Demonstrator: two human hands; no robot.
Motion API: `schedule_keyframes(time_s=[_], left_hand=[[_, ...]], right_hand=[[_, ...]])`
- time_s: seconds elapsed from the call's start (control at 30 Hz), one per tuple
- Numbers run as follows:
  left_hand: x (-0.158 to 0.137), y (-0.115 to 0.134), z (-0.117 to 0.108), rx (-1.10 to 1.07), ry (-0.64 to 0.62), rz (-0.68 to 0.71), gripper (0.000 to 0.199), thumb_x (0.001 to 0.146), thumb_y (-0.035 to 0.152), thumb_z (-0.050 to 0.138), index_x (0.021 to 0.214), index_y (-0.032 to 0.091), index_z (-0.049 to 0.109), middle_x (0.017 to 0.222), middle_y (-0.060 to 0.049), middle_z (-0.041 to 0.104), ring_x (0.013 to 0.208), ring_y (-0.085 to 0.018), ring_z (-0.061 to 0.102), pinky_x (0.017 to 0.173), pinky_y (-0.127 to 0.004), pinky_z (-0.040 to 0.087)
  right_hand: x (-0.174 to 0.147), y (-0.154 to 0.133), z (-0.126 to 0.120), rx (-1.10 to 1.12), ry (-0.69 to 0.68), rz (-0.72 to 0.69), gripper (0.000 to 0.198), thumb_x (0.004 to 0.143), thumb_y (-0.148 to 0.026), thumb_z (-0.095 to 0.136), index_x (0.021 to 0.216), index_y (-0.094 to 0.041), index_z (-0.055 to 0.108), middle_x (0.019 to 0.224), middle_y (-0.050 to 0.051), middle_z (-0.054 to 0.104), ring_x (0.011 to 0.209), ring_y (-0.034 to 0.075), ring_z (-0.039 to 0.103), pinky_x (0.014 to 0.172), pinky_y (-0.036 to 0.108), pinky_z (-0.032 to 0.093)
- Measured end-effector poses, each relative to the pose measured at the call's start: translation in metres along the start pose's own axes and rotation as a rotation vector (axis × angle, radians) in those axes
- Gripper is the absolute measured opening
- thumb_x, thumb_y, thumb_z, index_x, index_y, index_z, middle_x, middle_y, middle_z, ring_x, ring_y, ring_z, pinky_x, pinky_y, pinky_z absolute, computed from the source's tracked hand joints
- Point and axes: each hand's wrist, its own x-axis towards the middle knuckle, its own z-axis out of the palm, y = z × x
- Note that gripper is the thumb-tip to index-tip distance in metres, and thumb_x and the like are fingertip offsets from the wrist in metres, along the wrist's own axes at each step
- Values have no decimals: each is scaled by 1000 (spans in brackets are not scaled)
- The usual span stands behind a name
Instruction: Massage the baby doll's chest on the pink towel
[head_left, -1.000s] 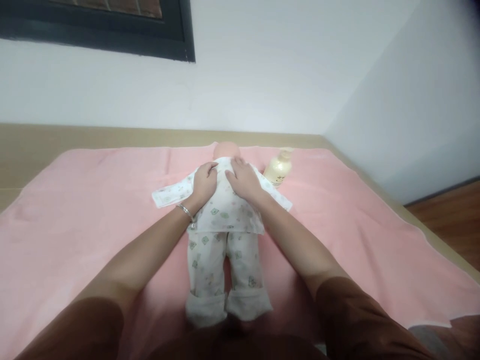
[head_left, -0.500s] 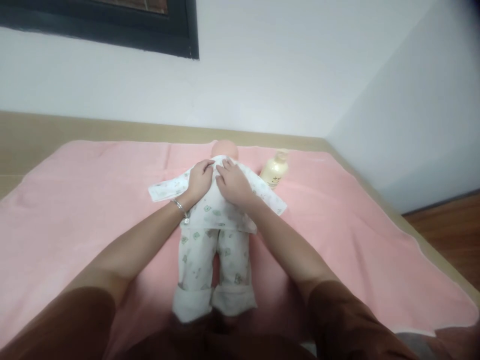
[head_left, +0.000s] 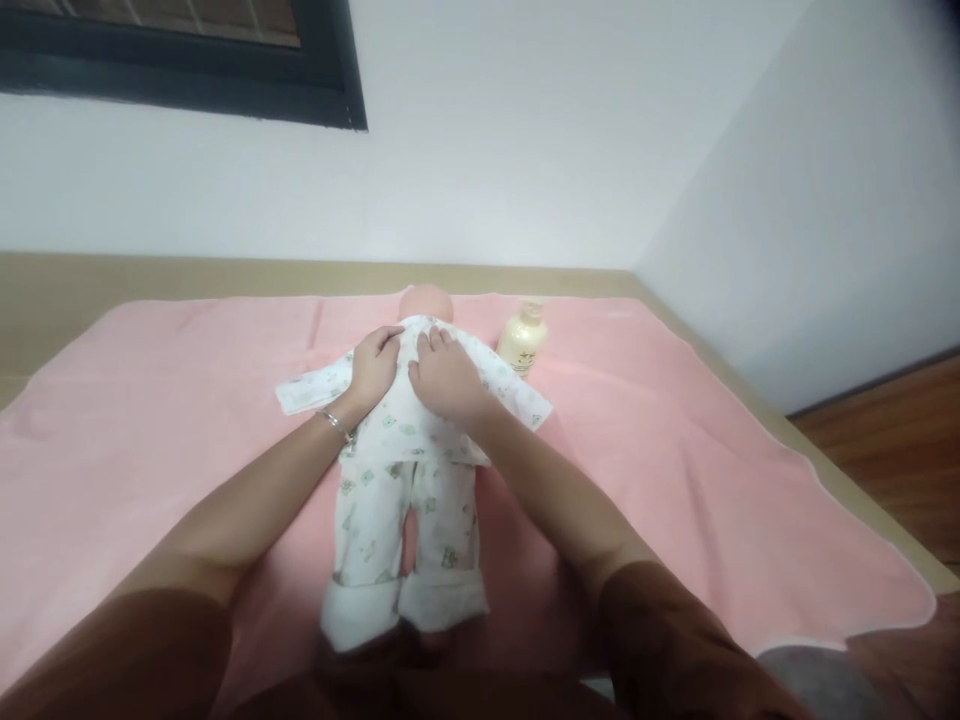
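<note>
A baby doll [head_left: 424, 302] lies stretched out on a pink blanket, its bald head toward the wall. It wears a white patterned top [head_left: 397, 420] and matching trousers [head_left: 446, 520] with turned-up cuffs; no face is visible. My left hand [head_left: 375, 362] rests over the shoulder on the left, its thumb pointing inward near the collar. Beside it, my right hand [head_left: 448, 378] lies flat on the upper torso with the fingers stretched toward the neck. Neither hand grasps anything. The doll's sleeves spread out to both sides, and my forearms pass along its body.
A cream-coloured bottle [head_left: 523, 340] stands by the doll's right-hand sleeve. The pink blanket [head_left: 637, 480] covers most of a pale wooden surface [head_left: 187, 272]. White walls rise behind and at the right, with a dark-framed window [head_left: 330, 90] upper left.
The whole view has shifted, so the doll and bottle appear farther left. My right fingers sit slightly farther from the doll's neck. Both hands stay on the top.
</note>
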Motion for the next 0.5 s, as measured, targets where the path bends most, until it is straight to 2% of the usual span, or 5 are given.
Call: schedule_keyframes(time_s=[0.5], left_hand=[[-1,-1,0,15,-28,4,37,84,29,46,109,19,72,120,-6,74,113,-22,66,110,-37,48]], right_hand=[[-1,-4,13,11,55,39,61,102,-26,31,154,5,30,163,26,28,153,36,27,126,50,24]])
